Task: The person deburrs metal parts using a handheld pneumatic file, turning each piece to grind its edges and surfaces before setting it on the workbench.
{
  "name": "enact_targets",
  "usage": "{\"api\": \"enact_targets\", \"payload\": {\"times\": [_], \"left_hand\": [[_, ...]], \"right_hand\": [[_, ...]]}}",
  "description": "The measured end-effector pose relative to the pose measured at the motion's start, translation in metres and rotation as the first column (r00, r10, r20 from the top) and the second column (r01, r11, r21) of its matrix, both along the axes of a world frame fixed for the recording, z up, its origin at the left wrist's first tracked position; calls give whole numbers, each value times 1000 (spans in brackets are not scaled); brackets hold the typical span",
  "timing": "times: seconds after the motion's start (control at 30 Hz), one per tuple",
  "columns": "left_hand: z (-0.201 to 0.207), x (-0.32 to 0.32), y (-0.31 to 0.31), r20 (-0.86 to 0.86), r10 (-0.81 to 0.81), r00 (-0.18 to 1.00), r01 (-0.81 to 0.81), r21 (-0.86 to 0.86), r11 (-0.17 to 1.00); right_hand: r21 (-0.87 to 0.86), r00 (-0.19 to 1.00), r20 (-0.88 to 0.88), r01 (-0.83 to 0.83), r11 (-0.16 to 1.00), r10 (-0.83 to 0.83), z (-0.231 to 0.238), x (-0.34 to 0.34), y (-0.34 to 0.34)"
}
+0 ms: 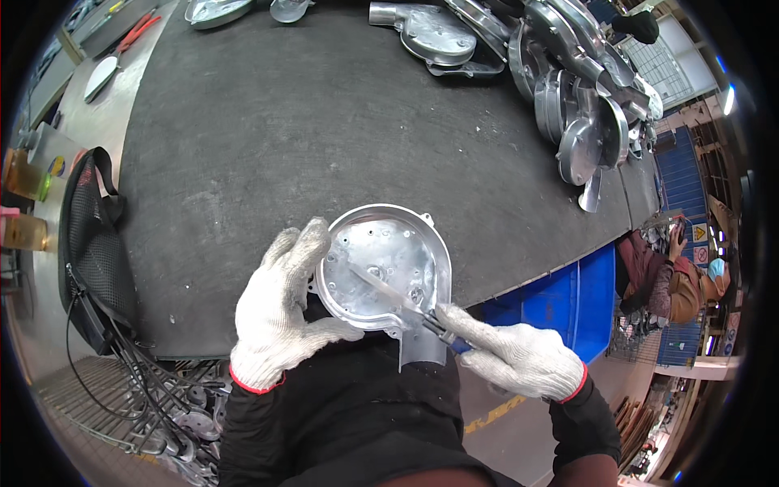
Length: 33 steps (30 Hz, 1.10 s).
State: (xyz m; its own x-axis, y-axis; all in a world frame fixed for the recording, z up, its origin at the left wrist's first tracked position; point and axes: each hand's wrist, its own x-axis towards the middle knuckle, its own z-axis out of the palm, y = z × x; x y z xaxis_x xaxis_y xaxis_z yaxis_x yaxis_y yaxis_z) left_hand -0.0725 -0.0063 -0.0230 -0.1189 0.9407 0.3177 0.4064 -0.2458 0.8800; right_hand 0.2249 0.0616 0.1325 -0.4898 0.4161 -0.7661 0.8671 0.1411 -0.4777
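Note:
At the table's near edge lies a round, shallow silver metal casting [385, 253], its open side up and a short spout toward me. My left hand [284, 300], in a white knit glove, is closed round its left rim, fingers at the upper left and thumb along the lower rim. In my gloved right hand [519, 353] is a hand tool with a narrow flat blade [381, 286]. The blade points up and left over the casting's inside face; whether it touches is unclear. My fingers hide most of the tool's handle.
Similar castings [580, 146] are heaped at the table's far right. A blue bin [560, 304] stands by the right edge. On the left are a black mesh bag [93, 243], red-handled snips [138, 32] and a wire basket [97, 414]. A co-worker [661, 280] is at far right.

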Motion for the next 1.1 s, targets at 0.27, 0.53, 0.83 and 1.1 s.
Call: {"api": "enact_targets", "payload": {"times": [0.27,0.53,0.83,1.1], "left_hand": [[10,2,4,-53,-2,999,1,-7,1000],[12,1,5,-9,0,1000,0,-22,1000],[10,0,5,14,1,1000,0,-37,999],[13,0,5,21,-13,1000,14,-12,1000]], "right_hand": [[-42,998,58,27,999,-24,4,-30,13],[47,998,-19,-61,997,62,-6,-24,13],[-50,994,75,-70,996,74,-2,-30,24],[62,959,-36,-280,958,283,2,8,20]]}}
